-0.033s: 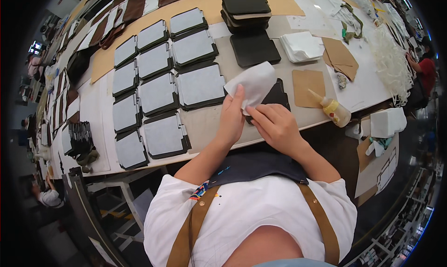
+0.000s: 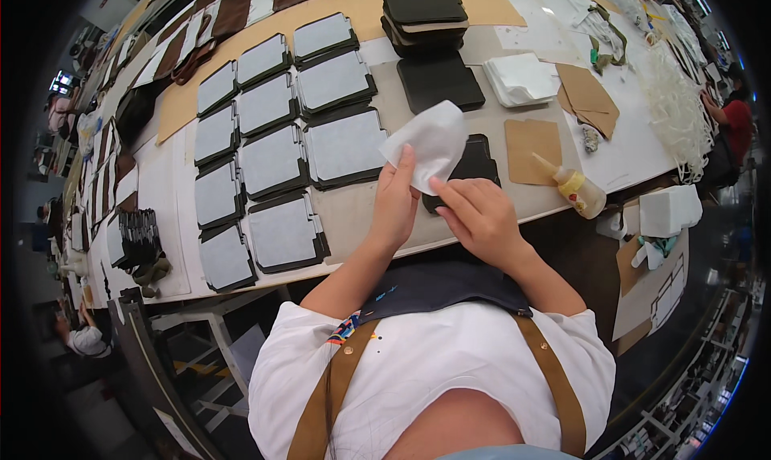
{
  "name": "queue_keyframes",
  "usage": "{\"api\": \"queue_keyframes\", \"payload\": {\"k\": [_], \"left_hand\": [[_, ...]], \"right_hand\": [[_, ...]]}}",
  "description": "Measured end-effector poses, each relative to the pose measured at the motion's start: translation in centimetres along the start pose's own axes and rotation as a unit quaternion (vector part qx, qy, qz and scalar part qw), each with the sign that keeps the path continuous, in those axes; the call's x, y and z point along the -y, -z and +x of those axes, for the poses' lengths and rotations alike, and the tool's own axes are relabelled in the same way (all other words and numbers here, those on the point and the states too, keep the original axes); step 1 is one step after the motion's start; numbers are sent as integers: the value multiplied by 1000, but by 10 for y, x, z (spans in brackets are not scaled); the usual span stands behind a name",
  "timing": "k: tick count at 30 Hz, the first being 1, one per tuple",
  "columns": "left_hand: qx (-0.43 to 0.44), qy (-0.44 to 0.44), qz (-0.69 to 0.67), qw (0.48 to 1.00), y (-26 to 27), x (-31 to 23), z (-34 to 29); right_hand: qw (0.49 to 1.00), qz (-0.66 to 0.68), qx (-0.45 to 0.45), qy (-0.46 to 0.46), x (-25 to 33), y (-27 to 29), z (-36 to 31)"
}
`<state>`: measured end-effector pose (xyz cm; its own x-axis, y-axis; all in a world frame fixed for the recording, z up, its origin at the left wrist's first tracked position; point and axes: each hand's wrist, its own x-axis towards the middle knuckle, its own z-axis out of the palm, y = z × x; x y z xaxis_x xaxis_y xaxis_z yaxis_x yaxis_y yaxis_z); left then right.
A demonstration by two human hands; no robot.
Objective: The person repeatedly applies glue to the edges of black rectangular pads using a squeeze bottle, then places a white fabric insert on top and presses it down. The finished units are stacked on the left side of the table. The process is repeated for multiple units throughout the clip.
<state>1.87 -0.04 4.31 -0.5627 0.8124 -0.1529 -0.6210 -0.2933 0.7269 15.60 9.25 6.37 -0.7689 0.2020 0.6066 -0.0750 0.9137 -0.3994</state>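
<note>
My left hand (image 2: 395,203) pinches the lower left edge of a thin white sheet (image 2: 434,139), thumb on top. The fingers of my right hand (image 2: 480,219) are closed on the sheet's lower corner. It is raised, tilted and slightly curved above the near table edge. Behind it lies a black notched panel (image 2: 477,163), partly hidden by the sheet and my right hand. To the left, several black panels topped with pale grey sheets (image 2: 345,147) lie in rows. A stack of white sheets (image 2: 522,80) sits farther back on the right.
A tall pile of dark panels (image 2: 424,14) stands at the back, a flat black panel (image 2: 440,83) before it. Right of my hands are a brown card (image 2: 532,151) and a glue bottle (image 2: 581,193) lying tilted. White stringy material (image 2: 675,107) heaps at the far right.
The white sheet has shifted slightly left and its upper edge has risen a little. My right thumb and fingers have moved along its lower corner, uncovering more of the black panel.
</note>
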Motion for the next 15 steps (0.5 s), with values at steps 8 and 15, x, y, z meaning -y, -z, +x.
{"api": "queue_keyframes", "payload": {"k": [8,15], "left_hand": [[40,114,101,988,4,-18,-7],[38,64,506,859,45,17,20]], "right_hand": [[820,418,-150,-361,-46,3,-15],[876,266,-135,-380,-39,1,-29]]}}
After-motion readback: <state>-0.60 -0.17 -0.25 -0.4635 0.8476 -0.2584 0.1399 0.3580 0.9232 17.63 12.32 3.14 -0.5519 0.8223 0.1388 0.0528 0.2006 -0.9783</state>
